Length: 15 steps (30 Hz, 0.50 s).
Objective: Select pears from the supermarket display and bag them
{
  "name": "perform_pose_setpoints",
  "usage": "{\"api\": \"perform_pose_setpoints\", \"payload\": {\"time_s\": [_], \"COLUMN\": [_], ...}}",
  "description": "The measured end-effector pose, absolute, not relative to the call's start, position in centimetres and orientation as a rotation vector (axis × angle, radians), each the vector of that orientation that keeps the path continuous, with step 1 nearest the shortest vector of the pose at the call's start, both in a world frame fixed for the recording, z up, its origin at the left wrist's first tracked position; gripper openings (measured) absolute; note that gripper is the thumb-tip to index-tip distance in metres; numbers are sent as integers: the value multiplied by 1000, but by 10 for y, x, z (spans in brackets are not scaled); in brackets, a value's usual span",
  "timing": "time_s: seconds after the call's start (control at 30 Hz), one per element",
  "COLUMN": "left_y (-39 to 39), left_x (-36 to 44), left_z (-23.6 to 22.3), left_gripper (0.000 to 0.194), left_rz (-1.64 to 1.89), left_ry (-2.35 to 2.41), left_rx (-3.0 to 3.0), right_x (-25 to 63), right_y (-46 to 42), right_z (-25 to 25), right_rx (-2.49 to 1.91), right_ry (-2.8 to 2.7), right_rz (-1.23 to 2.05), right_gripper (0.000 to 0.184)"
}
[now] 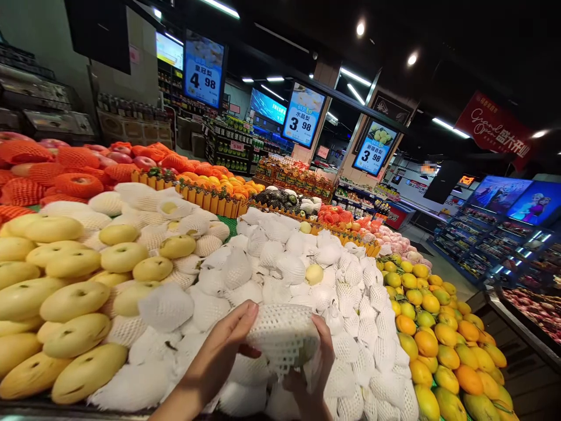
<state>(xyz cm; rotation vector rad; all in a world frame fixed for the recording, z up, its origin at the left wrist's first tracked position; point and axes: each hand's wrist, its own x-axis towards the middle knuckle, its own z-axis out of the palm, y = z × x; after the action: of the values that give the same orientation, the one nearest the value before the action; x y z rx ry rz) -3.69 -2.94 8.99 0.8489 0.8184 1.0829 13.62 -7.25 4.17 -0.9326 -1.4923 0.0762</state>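
A pear in a white foam net (pixel 283 330) is held between my two hands, above the front part of the fruit display. My left hand (pixel 223 342) grips the net's left side, thumb along the upper edge. Around its right side curl the fingers of my right hand (pixel 322 351). Some of the fruit's skin shows dimly through the lower right of the net. Below and beyond my hands lies a heap of white-netted pears (pixel 263 263). One bare yellow pear (pixel 314 273) shows among them.
Bare yellow pears (pixel 79 298) are piled on the left, with red-netted apples (pixel 79 184) behind. Green and orange citrus (pixel 438 333) slopes down at the right. A low yellow fence divider (pixel 197 200) runs behind the pears. Price screens (pixel 304 115) hang above.
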Motion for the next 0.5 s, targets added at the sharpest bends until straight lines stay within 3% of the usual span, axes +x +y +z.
{"api": "perform_pose_setpoints", "payload": {"time_s": [0.13,0.33,0.5], "left_y": [-20,-9,-12], "left_x": [-38,-44,-44], "left_z": [78,54,51], "left_gripper": [73,64,60], "left_rz": [1134,1170,1278], "left_ry": [894,789,849], "left_rx": [660,593,756], "right_x": [139,153,146], "right_y": [-82,-82,-77], "right_z": [54,31,51], "right_rx": [-996,-945,-925], "right_ry": [-1385,-1082,-719], "right_rz": [259,565,954], "right_gripper": [69,90,71]}}
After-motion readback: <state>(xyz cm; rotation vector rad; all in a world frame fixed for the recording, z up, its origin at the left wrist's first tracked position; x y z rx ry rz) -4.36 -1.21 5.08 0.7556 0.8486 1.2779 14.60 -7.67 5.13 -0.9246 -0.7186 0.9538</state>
